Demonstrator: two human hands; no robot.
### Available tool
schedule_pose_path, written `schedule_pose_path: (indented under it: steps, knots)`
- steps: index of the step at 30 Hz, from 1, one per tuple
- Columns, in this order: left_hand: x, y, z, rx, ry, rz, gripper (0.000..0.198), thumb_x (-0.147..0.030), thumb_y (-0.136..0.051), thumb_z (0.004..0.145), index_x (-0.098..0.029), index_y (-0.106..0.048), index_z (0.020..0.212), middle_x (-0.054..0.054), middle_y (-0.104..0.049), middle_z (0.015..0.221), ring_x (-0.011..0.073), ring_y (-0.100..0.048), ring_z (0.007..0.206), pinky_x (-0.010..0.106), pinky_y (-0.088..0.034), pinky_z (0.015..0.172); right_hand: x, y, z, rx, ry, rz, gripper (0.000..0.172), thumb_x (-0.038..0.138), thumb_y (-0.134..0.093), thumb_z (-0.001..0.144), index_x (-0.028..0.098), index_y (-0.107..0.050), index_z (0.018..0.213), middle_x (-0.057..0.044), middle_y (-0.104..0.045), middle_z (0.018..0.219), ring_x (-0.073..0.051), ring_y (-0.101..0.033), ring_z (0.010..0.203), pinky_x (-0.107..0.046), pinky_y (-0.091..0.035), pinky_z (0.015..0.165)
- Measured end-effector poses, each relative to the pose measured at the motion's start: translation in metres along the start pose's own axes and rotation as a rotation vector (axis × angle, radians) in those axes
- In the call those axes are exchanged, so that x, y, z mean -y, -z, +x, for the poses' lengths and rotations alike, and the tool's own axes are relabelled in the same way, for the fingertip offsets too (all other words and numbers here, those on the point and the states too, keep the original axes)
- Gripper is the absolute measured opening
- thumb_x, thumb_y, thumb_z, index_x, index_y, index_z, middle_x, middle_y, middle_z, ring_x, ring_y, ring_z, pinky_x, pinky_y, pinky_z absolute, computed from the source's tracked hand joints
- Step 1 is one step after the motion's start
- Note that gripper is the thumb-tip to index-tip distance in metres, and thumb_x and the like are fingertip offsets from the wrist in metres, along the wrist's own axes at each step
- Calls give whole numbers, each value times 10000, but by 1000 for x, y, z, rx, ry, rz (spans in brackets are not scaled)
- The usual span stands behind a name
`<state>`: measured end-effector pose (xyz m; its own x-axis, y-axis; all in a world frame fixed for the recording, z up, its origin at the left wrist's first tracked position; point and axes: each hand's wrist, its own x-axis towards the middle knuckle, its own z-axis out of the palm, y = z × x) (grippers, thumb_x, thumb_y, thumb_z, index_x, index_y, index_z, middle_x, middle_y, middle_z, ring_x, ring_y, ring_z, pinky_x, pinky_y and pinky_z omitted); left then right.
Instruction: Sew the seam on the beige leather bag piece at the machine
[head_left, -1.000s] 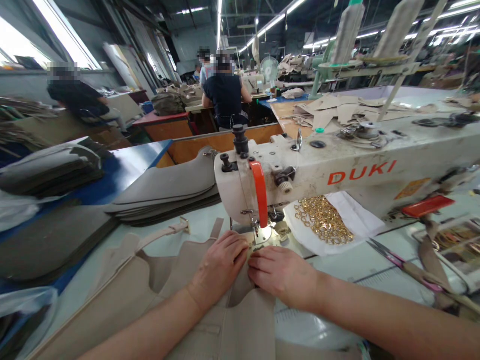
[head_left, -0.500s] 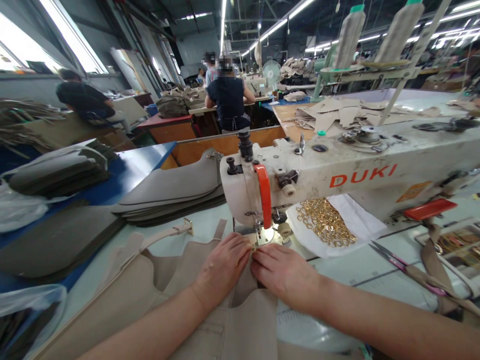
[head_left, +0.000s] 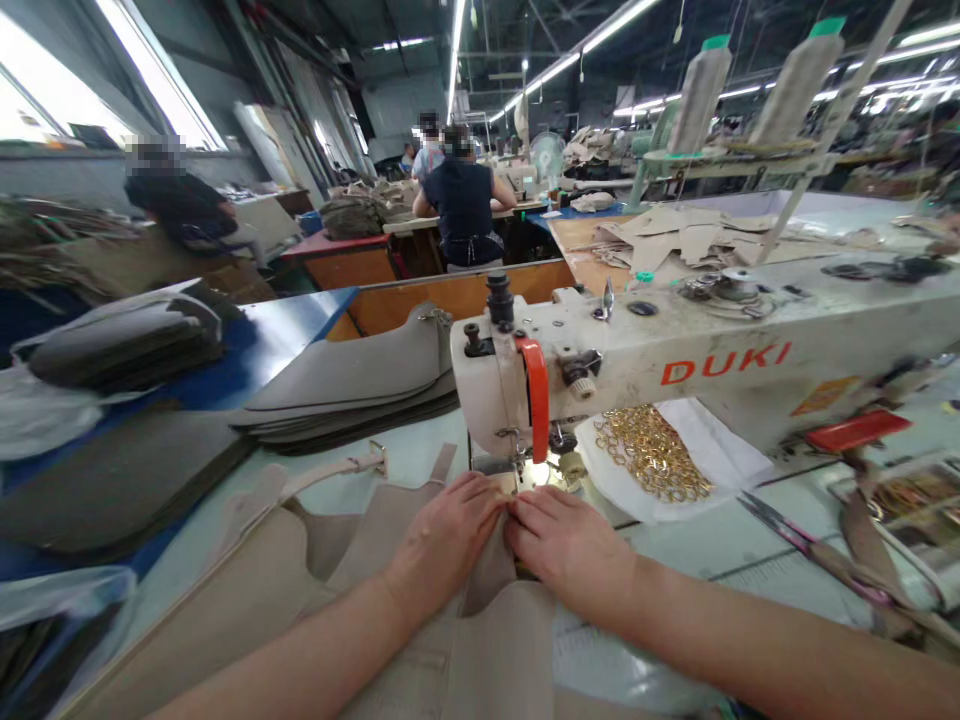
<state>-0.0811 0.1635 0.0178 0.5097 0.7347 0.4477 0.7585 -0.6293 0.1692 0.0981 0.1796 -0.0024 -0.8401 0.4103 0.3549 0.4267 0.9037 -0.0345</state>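
Observation:
Both hands meet right in front of the needle of a white sewing machine [head_left: 615,345]. My left hand [head_left: 450,530] is closed on the edge of a beige fabric panel [head_left: 262,590], its fingertips close to the presser foot [head_left: 519,475]. Opposite it, my right hand [head_left: 562,535] grips the same piece, fingers pressed together. A small bit at the fingertips is too covered to make out. The panel spreads leftward over the pale table, with a strap ending in a metal buckle [head_left: 379,458] at its upper edge.
Gold-coloured rings [head_left: 656,455] lie on a white cloth right of the needle. Scissors [head_left: 795,535] with pink handles rest further right, beside a parts tray [head_left: 926,500]. Grey cut panels [head_left: 352,380] are stacked at left. Thread cones [head_left: 701,95] stand behind; a person [head_left: 461,205] sits beyond.
The view has shifted slightly, so the machine appears a little lower and further right. Both hands keep their place at the needle on the fabric panel.

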Motion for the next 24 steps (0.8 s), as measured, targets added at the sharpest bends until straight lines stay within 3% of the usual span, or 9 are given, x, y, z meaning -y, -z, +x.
schedule_pose_path:
  steps: [5,11,24]
  knots:
    - [0,9,1,79,-25,-6,224,-74,-433,892,-172,-631,855,18,-703,871,147,-633,816,276,-541,787,-1,1,2,3,9,-3,95,168,-540,884,128,-621,913,-83,-628,946,-218,-535,937,-348,-433,894]
    - [-1,8,-1,-18,-65,14,290,-88,-354,933,-153,-630,873,37,-712,859,151,-655,821,278,-548,813,0,-2,5,-9,29,-39,84,173,-546,877,133,-620,887,-79,-631,910,-221,-544,894,-350,-443,845]
    - [-10,-3,-3,-12,38,6,234,-113,-404,920,-150,-634,900,44,-699,874,172,-634,834,300,-566,778,-13,8,2,7,113,-73,77,148,-537,869,124,-610,866,-71,-635,873,-212,-567,848,-339,-449,820]
